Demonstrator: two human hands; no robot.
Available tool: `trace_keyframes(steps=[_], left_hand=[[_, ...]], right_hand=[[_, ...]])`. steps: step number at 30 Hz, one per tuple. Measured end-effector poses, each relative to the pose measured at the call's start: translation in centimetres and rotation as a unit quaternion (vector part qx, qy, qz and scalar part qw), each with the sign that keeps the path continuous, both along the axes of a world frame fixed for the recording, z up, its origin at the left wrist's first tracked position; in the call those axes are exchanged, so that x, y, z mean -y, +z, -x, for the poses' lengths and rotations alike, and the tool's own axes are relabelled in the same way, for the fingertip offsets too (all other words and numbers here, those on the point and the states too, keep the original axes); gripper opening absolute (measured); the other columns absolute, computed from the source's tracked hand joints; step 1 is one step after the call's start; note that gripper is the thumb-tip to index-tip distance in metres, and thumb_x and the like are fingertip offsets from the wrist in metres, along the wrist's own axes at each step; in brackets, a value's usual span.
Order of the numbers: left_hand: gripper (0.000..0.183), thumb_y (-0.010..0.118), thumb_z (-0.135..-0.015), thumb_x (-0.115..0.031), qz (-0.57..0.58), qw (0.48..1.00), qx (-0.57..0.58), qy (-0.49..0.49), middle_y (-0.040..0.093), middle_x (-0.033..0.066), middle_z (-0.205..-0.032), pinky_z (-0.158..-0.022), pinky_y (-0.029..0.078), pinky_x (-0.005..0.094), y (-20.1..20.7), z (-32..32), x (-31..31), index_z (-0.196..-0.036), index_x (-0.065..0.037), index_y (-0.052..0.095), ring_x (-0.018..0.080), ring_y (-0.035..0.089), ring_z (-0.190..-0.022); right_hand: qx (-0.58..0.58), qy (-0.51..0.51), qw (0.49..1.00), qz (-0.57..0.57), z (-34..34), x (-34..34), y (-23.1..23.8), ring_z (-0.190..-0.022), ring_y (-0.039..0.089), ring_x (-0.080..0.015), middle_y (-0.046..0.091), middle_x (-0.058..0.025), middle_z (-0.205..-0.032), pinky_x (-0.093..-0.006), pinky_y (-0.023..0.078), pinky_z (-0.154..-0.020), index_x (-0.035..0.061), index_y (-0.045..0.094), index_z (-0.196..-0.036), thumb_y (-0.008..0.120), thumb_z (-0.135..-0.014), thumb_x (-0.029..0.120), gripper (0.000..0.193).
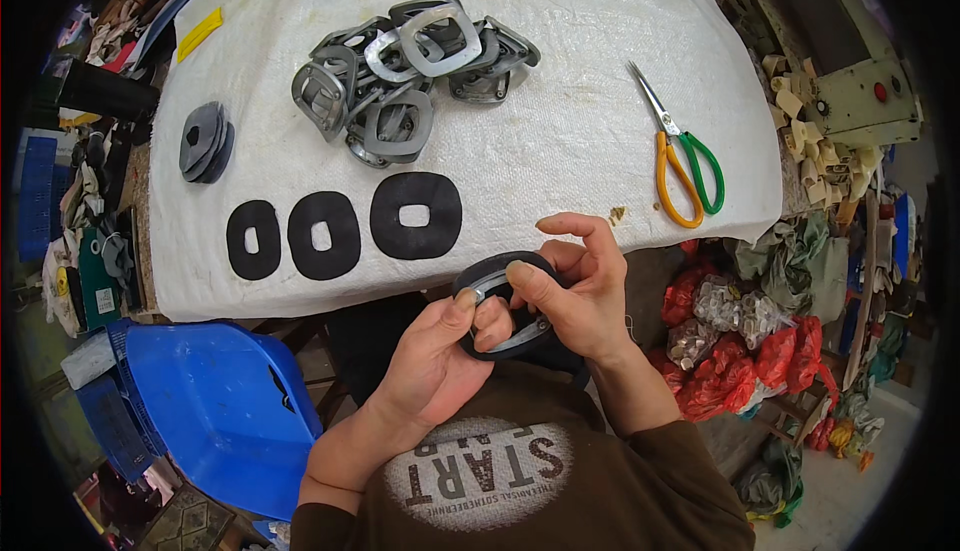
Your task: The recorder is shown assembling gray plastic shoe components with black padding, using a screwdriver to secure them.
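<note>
My left hand (437, 354) and my right hand (588, 299) both grip a rounded metal frame (518, 344) with black pad material around it, held off the table's near edge. My right thumb presses on its upper rim, with the index finger raised. My left thumb rests on the left rim, fingers curled through the opening. Three black pads with centre holes lie in a row on the white cloth: a left pad (268, 236), a middle pad (344, 219) and a right pad (440, 213). Behind them is a pile of grey metal frames (405, 121).
Scissors (672, 133) with orange and green handles lie at the table's right. A small stack of dark pads (206, 143) and a yellow strip (200, 35) lie to the left. A blue tub (220, 401) stands lower left; red plastic bags (720, 366) sit lower right.
</note>
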State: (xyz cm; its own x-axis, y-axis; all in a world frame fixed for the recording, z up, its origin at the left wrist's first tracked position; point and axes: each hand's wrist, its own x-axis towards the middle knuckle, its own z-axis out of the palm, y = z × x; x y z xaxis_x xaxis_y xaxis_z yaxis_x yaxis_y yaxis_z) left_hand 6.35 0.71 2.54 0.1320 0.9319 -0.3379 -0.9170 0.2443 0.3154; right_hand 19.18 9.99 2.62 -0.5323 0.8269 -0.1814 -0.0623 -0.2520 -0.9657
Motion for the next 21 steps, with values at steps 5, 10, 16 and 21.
trace_keyframes(steps=[5, 10, 16, 21], left_hand=[[0.035, 0.043, -0.092, -0.037, -0.008, 0.995, 0.104, 0.008, 0.043, 0.0022, -0.078, -0.074, 0.032, 0.0274, -0.1, 0.4, -0.1, -0.084, -0.003, 0.047, 0.0138, 0.038, -0.075], [0.051, 0.049, -0.086, -0.036, -0.058, 0.997, 0.042, 0.038, 0.054, 0.0129, -0.105, -0.095, 0.032, 0.0325, -0.1, 1.0, 0.2, -0.116, 0.006, 0.045, 0.0206, 0.049, -0.100], [0.042, 0.055, -0.084, -0.019, -0.031, 0.992, -0.118, 0.030, 0.054, 0.0102, -0.106, -0.092, 0.037, 0.0302, 0.4, 1.6, 0.4, -0.116, 0.005, 0.044, 0.0148, 0.050, -0.101], [0.022, 0.060, -0.083, -0.013, 0.028, 0.916, -0.394, 0.071, 0.057, 0.0041, -0.087, -0.069, 0.044, 0.0212, 0.0, 0.4, 0.0, -0.097, 0.002, 0.052, 0.0069, 0.053, -0.077]], right_hand=[[0.011, 0.005, 1.000, 0.000, 0.2, -0.3, 0.1, -0.058, 0.054, -0.0056, 0.056, -0.0030, -0.063, -0.0188, 0.042, -0.052, -0.0001, 0.039, -0.115, 0.067, -0.077, 0.005, 0.048], [0.006, 0.013, 1.000, -0.001, 0.5, -1.0, 1.2, -0.059, 0.055, -0.0065, 0.057, -0.0035, -0.066, -0.0195, 0.043, -0.055, -0.0004, 0.037, -0.120, 0.070, -0.075, 0.006, 0.056], [0.033, 0.000, 0.999, -0.011, 0.7, -0.9, 0.8, -0.059, 0.055, -0.0074, 0.059, -0.0055, -0.068, -0.0182, 0.041, -0.053, 0.0000, 0.039, -0.121, 0.071, -0.074, 0.007, 0.058], [0.037, 0.011, 0.999, -0.017, 1.0, -0.6, 0.9, -0.061, 0.056, -0.0072, 0.059, -0.0049, -0.068, -0.0188, 0.043, -0.055, -0.0004, 0.039, -0.119, 0.071, -0.074, 0.006, 0.056]])
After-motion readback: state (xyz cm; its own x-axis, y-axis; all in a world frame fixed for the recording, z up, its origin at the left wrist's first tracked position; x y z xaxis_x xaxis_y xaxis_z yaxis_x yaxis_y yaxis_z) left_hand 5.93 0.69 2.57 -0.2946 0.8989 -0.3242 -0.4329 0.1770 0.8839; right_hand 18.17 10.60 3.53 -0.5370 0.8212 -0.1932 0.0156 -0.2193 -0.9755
